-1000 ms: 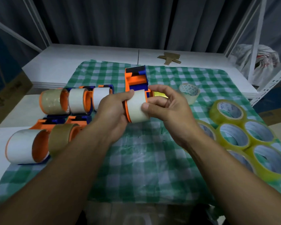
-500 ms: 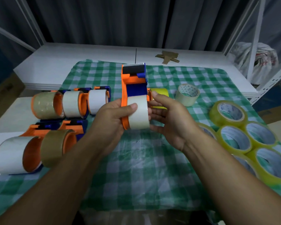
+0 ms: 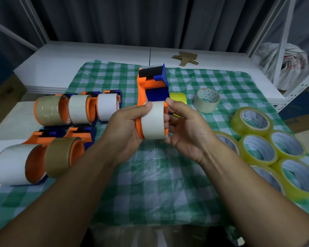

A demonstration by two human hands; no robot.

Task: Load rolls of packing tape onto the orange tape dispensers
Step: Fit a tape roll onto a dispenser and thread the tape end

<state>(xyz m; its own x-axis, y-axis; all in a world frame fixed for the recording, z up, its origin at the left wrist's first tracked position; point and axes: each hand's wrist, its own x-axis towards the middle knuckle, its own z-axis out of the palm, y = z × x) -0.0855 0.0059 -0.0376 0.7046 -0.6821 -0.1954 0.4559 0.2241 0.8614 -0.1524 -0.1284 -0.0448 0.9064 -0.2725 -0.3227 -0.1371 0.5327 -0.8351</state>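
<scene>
Two hands meet at the middle of the frame over a green checked cloth (image 3: 150, 184) on the white desk (image 3: 96, 56). The left hand (image 3: 125, 125) grips an orange and blue tape dispenser (image 3: 150, 82), its fingers wrapped behind the orange frame and the thumb laid across the top of the white roll (image 3: 152, 120) seated on it. A second ago the right hand (image 3: 185, 132) was curled over that roll, pinching its front. Now it has slid off to the right side: its fingers (image 3: 169, 102) are loosely bent, their tips against the roll's right face, holding nothing. The dispenser has also been raised since then, so its head now points toward the upper middle of the frame.

Five loaded dispensers (image 3: 50, 111) lie at the left, unmoved. A cluster of yellow rolls (image 3: 251, 120) sits at the right edge. One pale loose roll (image 3: 206, 99) lies just above the right hand, with another yellow roll (image 3: 177, 98) partly hidden behind the dispenser. A cardboard scrap (image 3: 185, 58) lies at the far edge of the desk.
</scene>
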